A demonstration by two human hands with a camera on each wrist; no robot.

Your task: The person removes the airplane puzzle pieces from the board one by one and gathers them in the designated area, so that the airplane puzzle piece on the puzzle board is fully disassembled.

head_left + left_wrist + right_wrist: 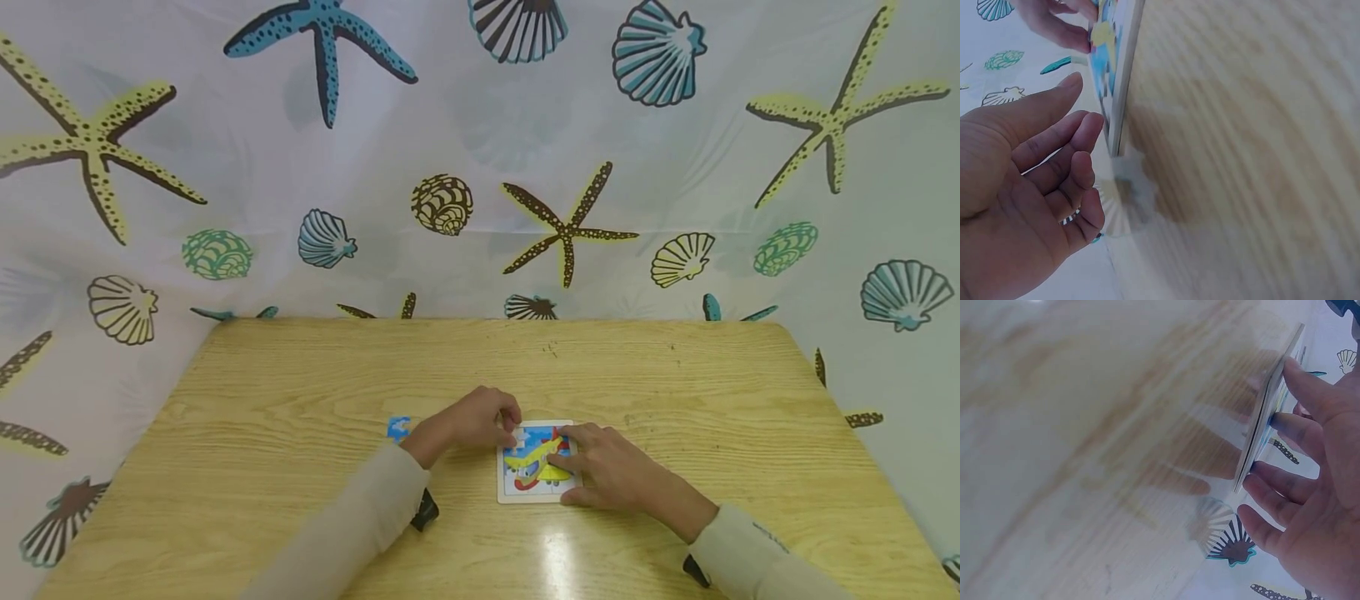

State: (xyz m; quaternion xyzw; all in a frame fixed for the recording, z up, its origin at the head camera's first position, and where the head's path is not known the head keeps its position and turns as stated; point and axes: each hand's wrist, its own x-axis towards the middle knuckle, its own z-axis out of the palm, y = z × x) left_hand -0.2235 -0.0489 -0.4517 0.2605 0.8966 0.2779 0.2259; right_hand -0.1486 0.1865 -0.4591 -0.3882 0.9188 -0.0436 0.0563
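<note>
A small square jigsaw puzzle (532, 479) of a yellow airplane on blue sky lies flat on the table in a pale frame. A pale, piece-shaped patch shows near its upper left corner. My left hand (480, 421) is at that corner. In the left wrist view, the left hand (1029, 181) has its thumb apart from loosely bent fingers, with nothing between them. My right hand (611, 468) rests on the puzzle's right side, fingertips on the picture and thumb at the near right corner. The right wrist view shows this right hand (1316, 469) with spread fingers along the frame's edge.
A loose blue puzzle piece (398, 428) lies on the wooden table (300, 375), left of the puzzle beside my left wrist. Behind the table hangs a white curtain (375, 167) printed with starfish and shells. Dark straps or mounts show below both cuffs.
</note>
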